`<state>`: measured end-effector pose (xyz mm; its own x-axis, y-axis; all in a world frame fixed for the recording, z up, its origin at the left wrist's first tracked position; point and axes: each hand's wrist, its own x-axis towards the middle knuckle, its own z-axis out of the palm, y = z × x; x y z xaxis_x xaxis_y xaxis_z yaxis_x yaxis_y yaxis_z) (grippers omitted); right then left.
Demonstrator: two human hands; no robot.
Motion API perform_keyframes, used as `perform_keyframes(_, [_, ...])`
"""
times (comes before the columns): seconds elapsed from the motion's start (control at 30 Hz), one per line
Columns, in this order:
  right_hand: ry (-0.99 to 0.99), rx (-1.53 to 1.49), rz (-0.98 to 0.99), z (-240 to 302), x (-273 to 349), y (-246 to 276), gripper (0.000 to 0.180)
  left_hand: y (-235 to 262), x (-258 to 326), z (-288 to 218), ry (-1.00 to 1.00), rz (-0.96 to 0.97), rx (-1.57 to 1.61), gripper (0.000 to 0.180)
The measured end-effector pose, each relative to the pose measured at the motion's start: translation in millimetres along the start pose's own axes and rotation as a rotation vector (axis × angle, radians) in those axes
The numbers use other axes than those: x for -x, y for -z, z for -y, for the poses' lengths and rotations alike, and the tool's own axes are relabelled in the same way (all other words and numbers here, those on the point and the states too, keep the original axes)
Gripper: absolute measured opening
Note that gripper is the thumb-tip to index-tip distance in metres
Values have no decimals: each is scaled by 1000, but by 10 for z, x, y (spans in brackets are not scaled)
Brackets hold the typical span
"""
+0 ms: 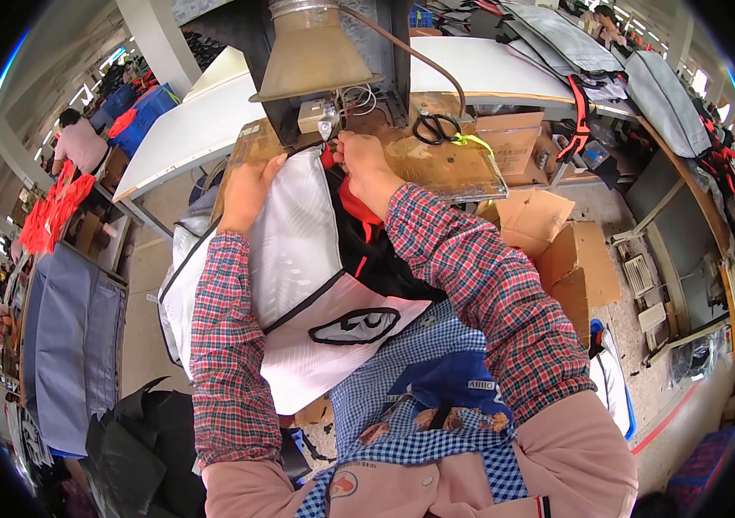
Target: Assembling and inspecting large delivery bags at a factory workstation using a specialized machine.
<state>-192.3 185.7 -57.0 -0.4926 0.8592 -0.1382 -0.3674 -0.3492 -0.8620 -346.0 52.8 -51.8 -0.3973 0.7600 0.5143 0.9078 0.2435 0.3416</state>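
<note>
A white fabric bag piece (pixel 298 259) with black trim, a black inner panel and red lining lies across my lap and up onto a worn wooden work plate (pixel 445 168). My left hand (pixel 245 192) grips the bag's upper left edge. My right hand (pixel 366 166) pinches the red and black edge right beneath the small metal head of a machine (pixel 323 116). Above it hangs a brass-coloured funnel hood (pixel 311 52). Black-handled scissors (pixel 435 129) lie on the plate to the right of my right hand.
Cardboard boxes (pixel 557 250) stand on the floor to the right. White tables (pixel 203 112) curve behind the machine, with grey bags (pixel 661 95) stacked at the far right. Grey-blue fabric (pixel 74 345) and black material (pixel 139 449) lie at left. A person (pixel 81 142) works far left.
</note>
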Motion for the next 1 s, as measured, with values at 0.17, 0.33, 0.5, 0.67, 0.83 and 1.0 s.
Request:
perform_keyframes(0.17, [13,-70,-2,70,-12,64,16,-14,-6,9,12,0,26,56])
perform_keyframes(0.33, [114,-20,20,381,61,279,19,13,27,26,27,29,9,57])
perform_keyframes(0.5, [131,583,551,720,349,1198,21,228,234,-199,-41,-31,0,53])
perform_keyframes(0.67, [530,1993,668,879,1101,1841,31,965,785,-770,-62,-120,-85,43])
perform_keyframes(0.83, [1220,1064,574,877,1696,1210,63,1640,1169,-1931,-246,-329,-133,32])
perform_keyframes(1.0, [1458,714,338,1150,1946,1321,20,2175,1461,-2890,-324,-232,-38,28])
